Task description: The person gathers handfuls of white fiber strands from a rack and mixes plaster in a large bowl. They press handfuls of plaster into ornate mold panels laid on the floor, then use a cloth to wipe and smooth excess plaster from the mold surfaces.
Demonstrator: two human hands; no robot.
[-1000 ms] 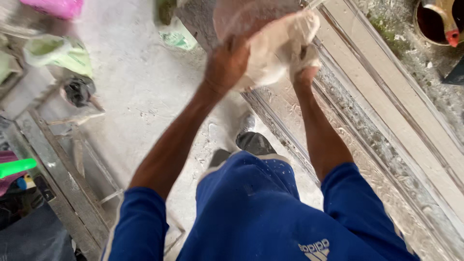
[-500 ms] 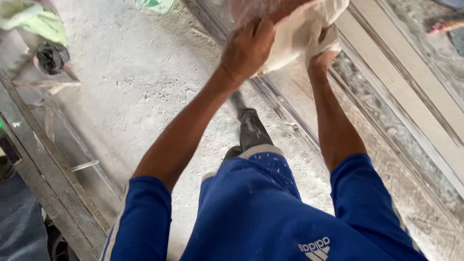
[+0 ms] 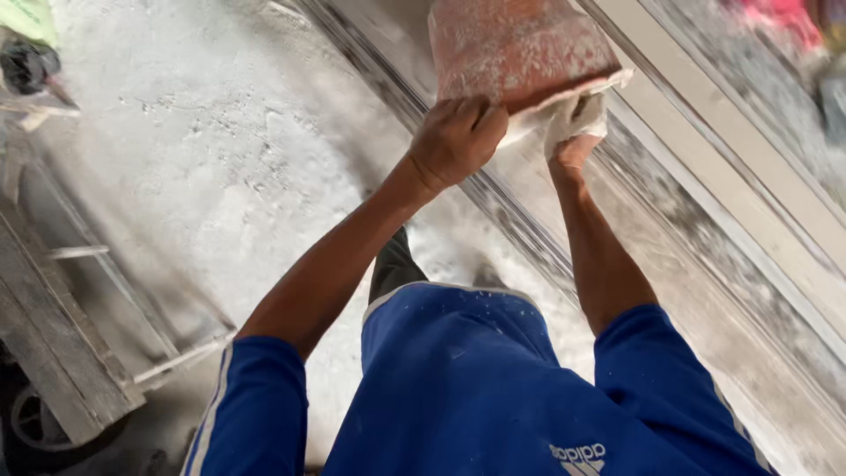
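A reddish-brown bucket (image 3: 515, 48), dusted with white plaster, is held up in front of me, tilted over a long moulding channel (image 3: 705, 229). My left hand (image 3: 454, 141) grips its near rim from the left. My right hand (image 3: 575, 132), coated in white plaster, holds the rim from underneath on the right. White plaster clings along the bucket's edge. My blue sleeves and blue shirt fill the bottom of the view.
A dusty white concrete floor (image 3: 203, 167) spreads to the left. Grey wooden planks and a frame (image 3: 62, 335) lie at the lower left. Long pale rails (image 3: 758, 185) run diagonally on the right. A dark shoe (image 3: 392, 264) shows below my arms.
The bucket has tipped so its reddish side faces me. The view has shifted down and right, and both hands have kept their grip on the rim.
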